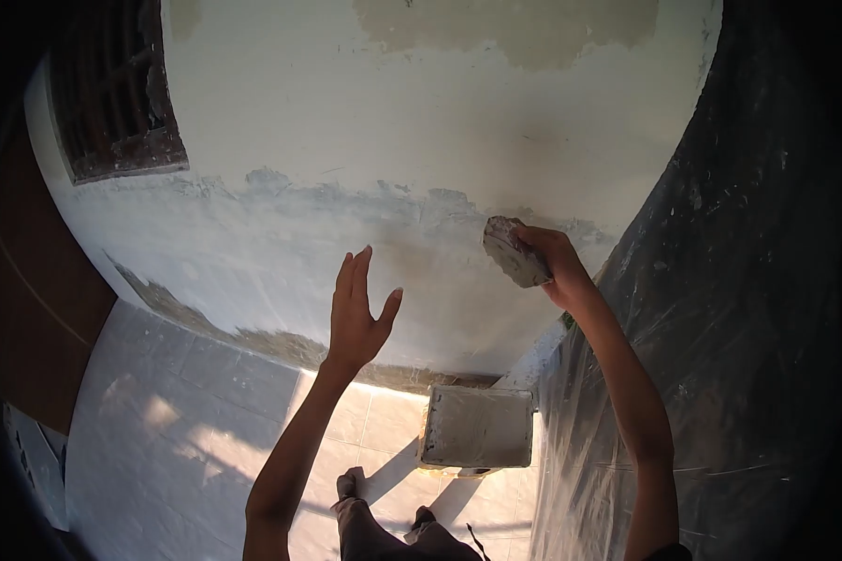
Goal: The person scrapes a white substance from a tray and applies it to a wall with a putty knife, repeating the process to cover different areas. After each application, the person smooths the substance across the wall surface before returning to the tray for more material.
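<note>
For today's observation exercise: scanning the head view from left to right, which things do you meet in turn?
Vent grille → left hand → tray of plaster on the floor → trowel → right hand → plastic sheet.

grey putty-smeared sanding block (515, 251), pressed against wall (346, 140)

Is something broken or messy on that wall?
Yes. The white plastered wall has a ragged, chipped band across its middle and bare brownish patches along its foot. The right hand holds a putty-smeared flat trowel against it.
</note>
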A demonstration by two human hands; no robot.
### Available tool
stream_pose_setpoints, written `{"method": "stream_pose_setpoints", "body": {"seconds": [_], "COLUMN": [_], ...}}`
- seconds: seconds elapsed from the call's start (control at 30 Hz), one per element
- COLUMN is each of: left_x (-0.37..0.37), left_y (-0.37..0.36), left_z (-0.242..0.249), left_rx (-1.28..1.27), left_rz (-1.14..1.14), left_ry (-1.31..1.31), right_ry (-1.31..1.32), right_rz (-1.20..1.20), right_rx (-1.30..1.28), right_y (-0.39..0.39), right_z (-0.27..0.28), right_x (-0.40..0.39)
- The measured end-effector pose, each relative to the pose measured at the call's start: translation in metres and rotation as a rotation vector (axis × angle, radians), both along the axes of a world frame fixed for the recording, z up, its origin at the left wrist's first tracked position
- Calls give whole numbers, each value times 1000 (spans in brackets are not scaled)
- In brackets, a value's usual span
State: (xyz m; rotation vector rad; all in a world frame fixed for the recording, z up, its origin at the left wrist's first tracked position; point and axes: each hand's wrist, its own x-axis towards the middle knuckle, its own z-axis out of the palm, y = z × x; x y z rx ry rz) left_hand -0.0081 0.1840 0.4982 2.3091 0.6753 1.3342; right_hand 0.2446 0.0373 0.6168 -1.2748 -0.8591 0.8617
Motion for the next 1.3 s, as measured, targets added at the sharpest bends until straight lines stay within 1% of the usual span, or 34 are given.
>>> {"method": "stream_pose_setpoints", "body": {"seconds": [0.13, 0.23, 0.3, 0.33, 0.37, 0.4, 0.47, 0.5, 0.53, 0.6, 0.63, 0.67, 0.73, 0.77, 0.8, 0.83, 0.87, 0.93, 0.97, 1.03, 1.07, 1.13, 1.2, 1.27, 1.3], "left_x": [-9, -14, -17, -18, -20, -21, -22, -23, -22, -19, -18, -16, -6, -2, 2, 4, 7, 13, 18, 26, 30, 37, 42, 45, 47], "left_y": [47, 83, 106, 116, 126, 134, 151, 158, 166, 181, 186, 192, 209, 217, 226, 230, 234, 241, 245, 255, 259, 265, 270, 275, 277], "left_z": [76, 122, 151, 164, 175, 186, 206, 214, 221, 230, 236, 241, 246, 249, 252, 255, 258, 259, 257, 254, 250, 242, 238, 236, 234], "left_rx": [100, 149, 236, 239, 272, 302, 325, 354, 383, 417, 423, 428, 466, 523, 577, 579, 629, 676, 691, 715, 716, 706, 724, 750, 774], "left_rz": [-12, -47, -54, -70, -70, -70, -80, -78, -77, -95, -91, -84, -61, -35, -6, -4, 39, 81, 124, 170, 192, 216, 282, 317, 356], "left_ry": [-57, -114, -143, -143, -162, -181, -191, -204, -220, -248, -252, -259, -280, -292, -303, -310, -325, -338, -356, -378, -382, -383, -371, -364, -362], "right_ry": [-64, -108, -109, -104, -131, -127, -222, -275, -274, -501, -532, -539, -899, -907, -1100, -1293, -1299, -1512, -1513, -1900, -1902, -2082, -2100, -2078, -2079], "right_rz": [-27, -6, -74, -128, -80, -98, -215, -317, -332, -430, -511, -522, -754, -757, -811, -862, -862, -841, -840, -998, -998, -1000, -1022, -1092, -1100], "right_rx": [51, 88, 115, 138, 149, 151, 198, 162, 164, 218, 231, 231, 345, 354, 413, 471, 475, 550, 553, 618, 623, 919, 911, 960, 917], "right_y": [41, 67, 83, 91, 98, 105, 115, 120, 126, 137, 144, 148, 156, 160, 163, 165, 169, 175, 177, 182, 187, 200, 206, 210, 212], "right_z": [79, 128, 158, 169, 178, 184, 202, 209, 212, 217, 221, 223, 228, 234, 239, 242, 245, 245, 243, 240, 239, 229, 212, 196, 187], "right_x": [-21, -37, -60, -66, -63, -62, -78, -84, -83, -75, -77, -80, -84, -84, -85, -85, -86, -87, -88, -90, -86, -76, -70, -69, -70]}}
